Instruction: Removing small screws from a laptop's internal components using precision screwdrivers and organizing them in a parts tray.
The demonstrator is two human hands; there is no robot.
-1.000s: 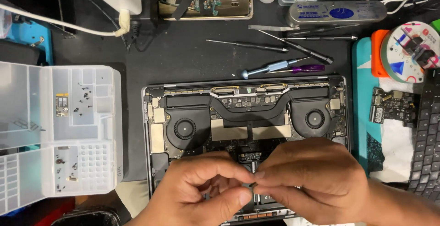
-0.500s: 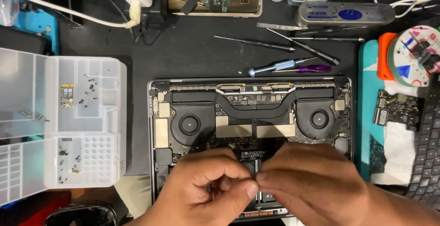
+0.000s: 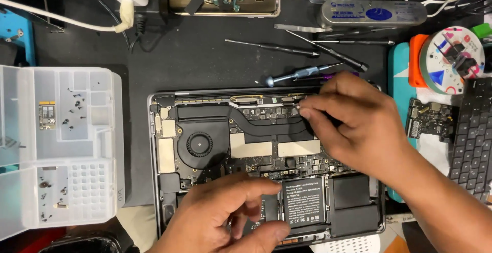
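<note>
- R hand point(image 3: 353, 125) is reaching over the upper edge of the opened laptop point(image 3: 266, 166); thumb and forefinger are pressing together on something tiny at the top of the logic board point(image 3: 266, 113). Too small to tell what; likely a screw or connector.
- L hand point(image 3: 230, 217) is resting low on the chassis beside the black battery cell point(image 3: 303, 207), fingers loosely curled, thumb and forefinger close but pinching nothing visible.
- Fan point(image 3: 199, 144) and heat pipe are sitting left of and below the R pinch; screwdrivers point(image 3: 300, 72) are lying just above it on the mat, untouched.
- Clear parts tray point(image 3: 61, 145) w/ small screws is sitting well left of both hands.
- Step, as judged: board fastener/connector work along the hinge-side edge, mid-disassembly or reassembly.
- Next move is calling for a steady pinch and a straight lift or seat; dropping the part into the chassis is the risk.
- Vs. earlier frames: both hands were working together low, near the battery; R hand is now up at the board's top edge. View is also sitting closer, so the laptop appears larger.
</note>
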